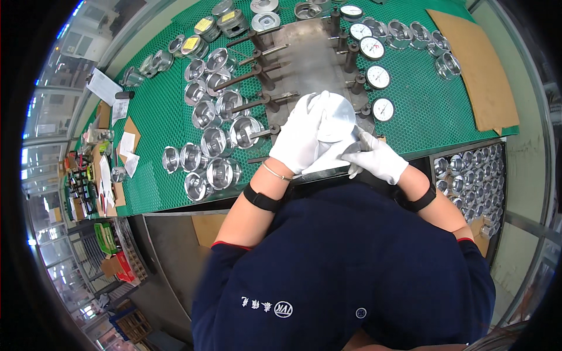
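**At the gauge plate: piston in both hands**

At the near edge of the bench, the piston sits over the grey gauge plate, its flat crown up. The left hand, gloved white, wraps its side with fingers closed round it. The right hand lies low and near, fingers curled at the skirt; how firmly it grips I cannot tell. To do this well, I judge the piston should be kept level and steady, clear of the dial gauges to the right. Both wrists are bent inward, elbows tucked. More pistons lie left.
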The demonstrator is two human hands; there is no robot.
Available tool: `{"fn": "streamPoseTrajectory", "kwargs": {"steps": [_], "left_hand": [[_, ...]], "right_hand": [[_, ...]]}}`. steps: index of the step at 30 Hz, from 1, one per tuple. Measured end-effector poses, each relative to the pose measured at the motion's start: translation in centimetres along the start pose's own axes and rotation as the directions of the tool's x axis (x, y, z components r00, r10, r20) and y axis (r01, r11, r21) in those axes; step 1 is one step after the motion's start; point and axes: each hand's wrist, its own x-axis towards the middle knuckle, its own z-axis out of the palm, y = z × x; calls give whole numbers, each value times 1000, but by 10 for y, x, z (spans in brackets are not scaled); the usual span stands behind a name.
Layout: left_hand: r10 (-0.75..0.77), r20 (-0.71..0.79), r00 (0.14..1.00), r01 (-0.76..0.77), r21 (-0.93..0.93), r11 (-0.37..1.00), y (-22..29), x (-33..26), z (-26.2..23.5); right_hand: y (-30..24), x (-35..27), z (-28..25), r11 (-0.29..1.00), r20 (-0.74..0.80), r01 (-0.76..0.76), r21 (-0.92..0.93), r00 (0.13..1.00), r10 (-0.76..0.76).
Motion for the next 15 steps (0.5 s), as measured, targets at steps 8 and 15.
{"fn": "streamPoseTrajectory", "kwargs": {"steps": [8,15], "left_hand": [[5,19,1000,-4,-37,999,-9,8,3],[-39,35,999,40,-54,998,-6,9,2]], "right_hand": [[-7,2,0,1000,-24,-29,-11,999,29],[-9,2,-1,999,-19,-32,-10,999,32]]}}
